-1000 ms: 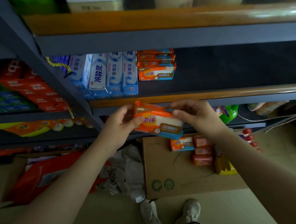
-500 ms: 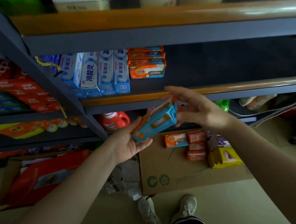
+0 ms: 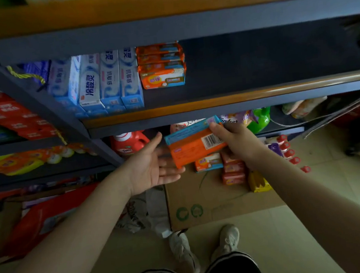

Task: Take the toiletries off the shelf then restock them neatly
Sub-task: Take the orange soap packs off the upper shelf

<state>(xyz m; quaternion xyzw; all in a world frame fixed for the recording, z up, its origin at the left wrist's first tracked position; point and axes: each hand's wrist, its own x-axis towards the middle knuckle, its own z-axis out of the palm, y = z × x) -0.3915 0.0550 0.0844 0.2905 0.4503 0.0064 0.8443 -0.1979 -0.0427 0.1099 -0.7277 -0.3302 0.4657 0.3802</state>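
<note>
My right hand [image 3: 239, 140] pinches an orange soap pack [image 3: 194, 145] by its right end, thumb on top near the barcode, the pack tilted with its blue edge up. My left hand [image 3: 153, 164] lies palm up just left of the pack, fingers straight and spread, their tips reaching under its lower corner; I cannot tell whether they touch it. Both forearms stretch forward from below. Straight above my grip runs the shelf's wooden front edge [image 3: 236, 96]. Up and left of it a stack of soap packs [image 3: 161, 68] sits beside upright toothpaste boxes [image 3: 110, 83]. To the right of that stack the dark shelf board [image 3: 266, 62] lies bare. Below my grip more soap packs [image 3: 209, 162] rest on flattened cardboard [image 3: 202, 191].
</note>
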